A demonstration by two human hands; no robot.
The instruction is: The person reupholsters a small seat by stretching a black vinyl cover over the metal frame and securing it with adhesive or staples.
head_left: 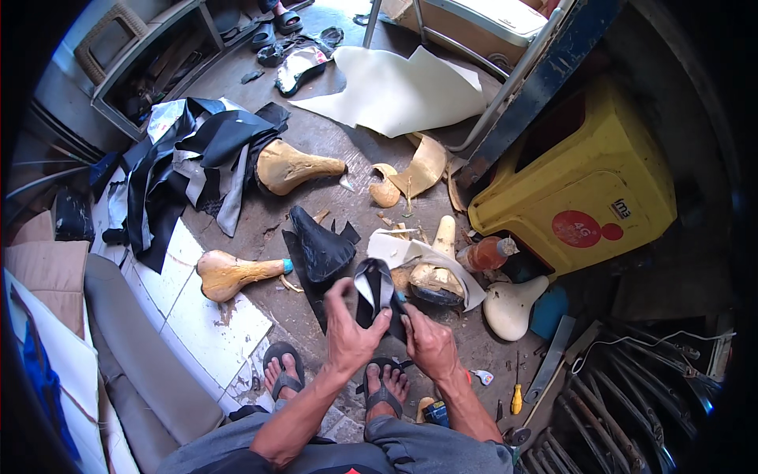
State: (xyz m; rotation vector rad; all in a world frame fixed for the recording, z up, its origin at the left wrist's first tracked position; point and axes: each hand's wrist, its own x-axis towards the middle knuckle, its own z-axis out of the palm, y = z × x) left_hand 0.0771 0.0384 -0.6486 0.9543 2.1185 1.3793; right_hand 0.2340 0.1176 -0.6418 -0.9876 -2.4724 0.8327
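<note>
A small black vinyl saddle cover (377,288) with a pale grey lining is folded open between my two hands. My left hand (347,330) pinches its left side, thumb against the lower edge. My right hand (430,340) grips the right side with curled fingers. Just beyond my left hand lies a black-covered bicycle saddle (320,246) on dark scrap. A bare foam saddle (225,276) with a blue-green tip rests to the left. Past my right hand, another foam saddle (434,280) is partly hidden under a white sheet piece.
A yellow plastic stool (600,174) lies on its side at right, near an orange bottle (485,253) and a cream saddle (509,308). Black sheet scraps (197,150) and a tan saddle (292,167) are far left. A yellow-handled screwdriver (516,399) and metal frames (616,403) lie lower right.
</note>
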